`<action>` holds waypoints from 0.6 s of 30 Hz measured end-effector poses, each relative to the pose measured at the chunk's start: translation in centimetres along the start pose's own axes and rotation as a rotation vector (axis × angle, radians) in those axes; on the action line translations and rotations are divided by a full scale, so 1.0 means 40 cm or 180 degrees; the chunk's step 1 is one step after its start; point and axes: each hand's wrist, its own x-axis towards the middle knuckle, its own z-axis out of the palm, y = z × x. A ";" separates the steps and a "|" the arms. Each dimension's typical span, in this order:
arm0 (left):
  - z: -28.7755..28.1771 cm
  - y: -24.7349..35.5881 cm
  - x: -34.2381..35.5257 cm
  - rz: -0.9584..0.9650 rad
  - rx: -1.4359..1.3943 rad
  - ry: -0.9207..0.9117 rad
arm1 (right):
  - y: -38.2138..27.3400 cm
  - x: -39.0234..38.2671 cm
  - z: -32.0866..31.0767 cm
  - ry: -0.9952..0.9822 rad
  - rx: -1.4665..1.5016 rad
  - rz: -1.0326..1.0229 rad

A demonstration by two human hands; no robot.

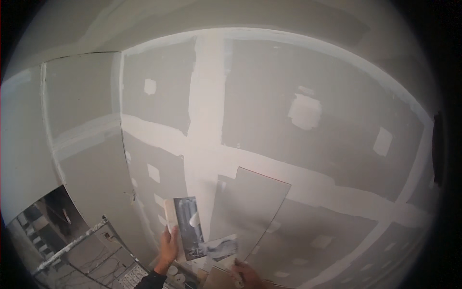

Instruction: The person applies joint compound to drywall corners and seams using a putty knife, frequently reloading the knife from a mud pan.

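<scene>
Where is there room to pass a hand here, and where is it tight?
Open gaps show, depth unclear, between the rail and left hand, and right of the right hand and board, before the wall. It is crowded between the hands, where the knife overlaps the pan, and below, where tubs sit.

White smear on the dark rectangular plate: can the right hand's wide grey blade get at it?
Likely yes: the right hand has the blade at the plate, and nothing visible blocks the white smear.
</scene>
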 end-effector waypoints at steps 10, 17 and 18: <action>-0.024 0.084 -0.074 0.0296 0.0147 -0.0644 | -0.119 0.143 0.170 -0.1544 0.0273 -0.0611; -0.118 -0.036 -0.033 -0.2465 -0.2335 -0.1258 | -0.122 0.077 0.315 -0.0795 -0.5540 -0.3556; -0.139 -0.035 -0.030 -0.2481 -0.2378 -0.1190 | -0.104 0.089 0.301 -0.0871 -0.5567 -0.3508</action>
